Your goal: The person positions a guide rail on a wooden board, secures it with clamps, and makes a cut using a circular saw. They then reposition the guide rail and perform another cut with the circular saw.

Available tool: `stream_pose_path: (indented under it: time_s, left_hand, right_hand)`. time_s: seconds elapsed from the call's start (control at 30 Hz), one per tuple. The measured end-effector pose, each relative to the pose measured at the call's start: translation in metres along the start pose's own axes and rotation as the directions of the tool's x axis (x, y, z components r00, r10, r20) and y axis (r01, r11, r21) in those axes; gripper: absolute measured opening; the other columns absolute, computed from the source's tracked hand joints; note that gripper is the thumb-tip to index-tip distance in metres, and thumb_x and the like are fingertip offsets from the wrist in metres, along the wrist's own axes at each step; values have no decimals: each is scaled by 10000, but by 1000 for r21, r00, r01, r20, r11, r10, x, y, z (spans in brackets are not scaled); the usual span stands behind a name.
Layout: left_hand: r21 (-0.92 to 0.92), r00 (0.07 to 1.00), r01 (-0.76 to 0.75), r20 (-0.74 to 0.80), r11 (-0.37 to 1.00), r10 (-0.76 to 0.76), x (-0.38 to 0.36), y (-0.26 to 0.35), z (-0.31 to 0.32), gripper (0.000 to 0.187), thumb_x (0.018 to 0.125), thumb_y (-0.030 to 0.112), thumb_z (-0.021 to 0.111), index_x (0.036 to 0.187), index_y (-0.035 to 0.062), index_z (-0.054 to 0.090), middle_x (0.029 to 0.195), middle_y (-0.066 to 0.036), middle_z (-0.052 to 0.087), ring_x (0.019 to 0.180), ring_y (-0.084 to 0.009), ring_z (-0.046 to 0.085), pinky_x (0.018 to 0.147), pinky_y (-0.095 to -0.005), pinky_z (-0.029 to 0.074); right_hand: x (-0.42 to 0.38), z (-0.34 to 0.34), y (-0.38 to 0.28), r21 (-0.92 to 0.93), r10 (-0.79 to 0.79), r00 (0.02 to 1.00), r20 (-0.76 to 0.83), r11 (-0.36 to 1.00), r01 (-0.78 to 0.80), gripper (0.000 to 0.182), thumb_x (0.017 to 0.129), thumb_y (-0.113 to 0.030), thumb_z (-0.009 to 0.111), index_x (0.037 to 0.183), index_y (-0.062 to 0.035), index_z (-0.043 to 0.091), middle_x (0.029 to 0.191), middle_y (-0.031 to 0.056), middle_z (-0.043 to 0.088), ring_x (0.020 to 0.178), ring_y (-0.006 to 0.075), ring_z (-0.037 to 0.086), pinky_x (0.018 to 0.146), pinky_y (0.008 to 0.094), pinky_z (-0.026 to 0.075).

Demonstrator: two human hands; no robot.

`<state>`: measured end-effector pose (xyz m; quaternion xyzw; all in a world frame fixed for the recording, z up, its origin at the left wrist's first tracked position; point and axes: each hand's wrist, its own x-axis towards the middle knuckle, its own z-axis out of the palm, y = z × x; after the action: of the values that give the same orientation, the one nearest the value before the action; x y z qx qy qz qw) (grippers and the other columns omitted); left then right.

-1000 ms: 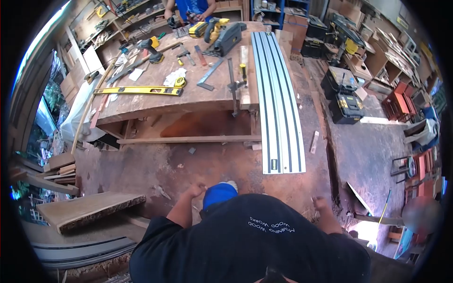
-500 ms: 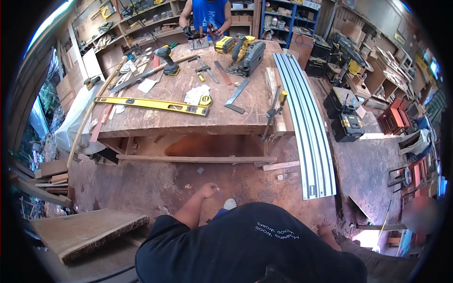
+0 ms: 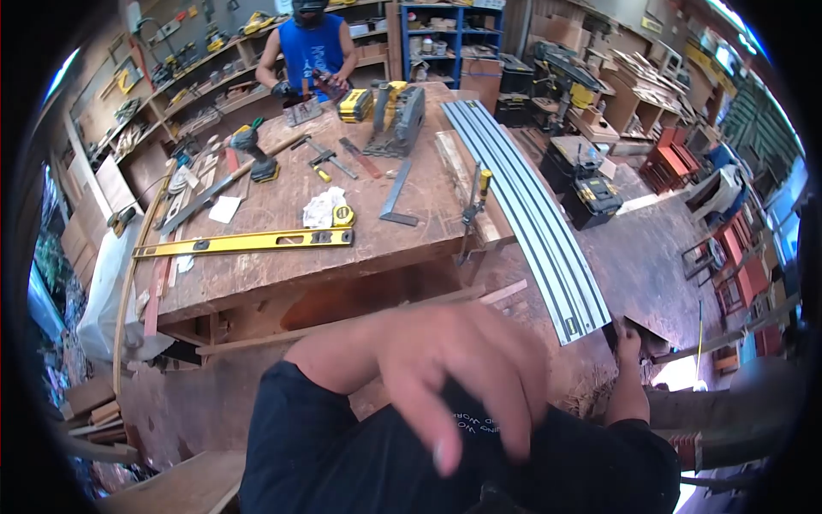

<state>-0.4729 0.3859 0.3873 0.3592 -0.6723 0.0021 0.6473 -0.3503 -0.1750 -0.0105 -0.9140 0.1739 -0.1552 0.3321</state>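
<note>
My left hand (image 3: 467, 360) is raised close to the camera, palm down, over my chest. Its fingers are apart and bent downward, with nothing seen between them. Out to the right, my right hand (image 3: 629, 340) is beside the near end of a long silver guide rail (image 3: 535, 227). Its fingers look curled in next to a dark patch; what they hold, if anything, I cannot make out. The rail lies along the right side of the workbench (image 3: 282, 278), its near end jutting past the edge. A bar clamp (image 3: 473, 206) stands at the bench's right edge.
On the bench lie a yellow spirit level (image 3: 257, 242), tape measure (image 3: 343, 215), square (image 3: 399, 201), cordless drill (image 3: 254, 154) and circular saw (image 3: 402, 120). A person in a blue top (image 3: 310, 56) works at the far side. Black toolboxes (image 3: 592, 201) stand to the right.
My left hand has risen from low beside my body to in front of the camera. My right hand has reached outward to the rail's near end. The view has turned right.
</note>
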Motion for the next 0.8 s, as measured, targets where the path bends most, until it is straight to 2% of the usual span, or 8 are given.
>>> stream_pose_path:
  time_s: [0.1, 0.33, 0.4, 0.5, 0.57, 0.63, 0.77, 0.8]
  left_hand:
    - [-296, 976, -215, -91, 931, 197, 16, -27, 30, 278, 909, 241, 615, 793, -7, 661, 753, -116, 618, 610, -247, 595, 499, -329, 453]
    - [-211, 984, -157, -114, 965, 135, 41, -51, 34, 333, 951, 241, 535, 793, -31, 645, 734, -142, 595, 598, -251, 569, 505, -340, 471]
    - [-160, 990, -141, -35, 977, 137, 47, -66, 35, 291, 945, 213, 546, 806, -20, 648, 739, -150, 593, 601, -260, 568, 509, -338, 475]
    - [53, 978, 204, 24, 977, -206, 27, -84, 15, 320, 874, 288, 659, 922, -28, 660, 884, -156, 639, 777, -299, 628, 673, -367, 508]
    - [181, 808, 582, -242, 793, -538, -20, -101, 7, 387, 843, 315, 685, 1024, -24, 638, 987, -146, 638, 917, -305, 621, 798, -372, 493]
    - [112, 420, 892, -567, 439, -709, -79, -122, 6, 383, 827, 285, 683, 1097, 22, 616, 1045, -144, 627, 1000, -301, 602, 862, -363, 475]
    - [315, -84, 805, -780, -504, -621, -227, -130, 13, 432, 824, 338, 627, 1176, 90, 594, 1166, -188, 589, 1099, -370, 551, 967, -416, 433]
    - [280, -201, 799, -710, -532, -675, -263, -125, 16, 450, 814, 354, 625, 1180, 94, 594, 1178, -196, 581, 1108, -378, 543, 973, -433, 424]
  right_hand:
    - [15, -5, -48, 135, -79, 987, -139, 986, 98, 299, 866, -246, 624, 905, 51, 633, 815, 155, 647, 752, 210, 603, 714, 343, 471]
    - [21, -38, -160, 506, 68, 996, 60, 858, -89, 283, 923, -228, 580, 1044, 27, 601, 911, 63, 623, 860, 133, 584, 702, 266, 477]
    - [36, -33, -179, 625, -116, 992, 40, 778, 66, 257, 931, -216, 573, 1057, 6, 600, 925, 60, 622, 862, 129, 585, 700, 272, 486]
    - [42, -27, -206, 738, -288, 953, 99, 664, 123, 239, 954, -215, 542, 1078, -19, 600, 945, 49, 625, 836, 116, 581, 714, 242, 473]
    - [41, -22, -220, 760, -357, 921, 157, 640, 118, 221, 947, -188, 546, 1075, -15, 594, 958, 54, 624, 849, 124, 584, 726, 251, 473]
    - [37, -22, -233, 793, -450, 852, 268, 605, 70, 205, 937, -150, 550, 1086, -13, 581, 972, 61, 625, 872, 132, 588, 748, 260, 472]
    - [35, -20, -258, 783, -546, 712, 441, 622, -8, 233, 923, -122, 559, 1117, 6, 556, 979, 71, 626, 915, 141, 590, 794, 269, 468]
    - [37, -16, -264, 773, -567, 681, 463, 635, 4, 241, 920, -122, 564, 1121, 11, 554, 980, 73, 627, 918, 146, 592, 805, 271, 468]
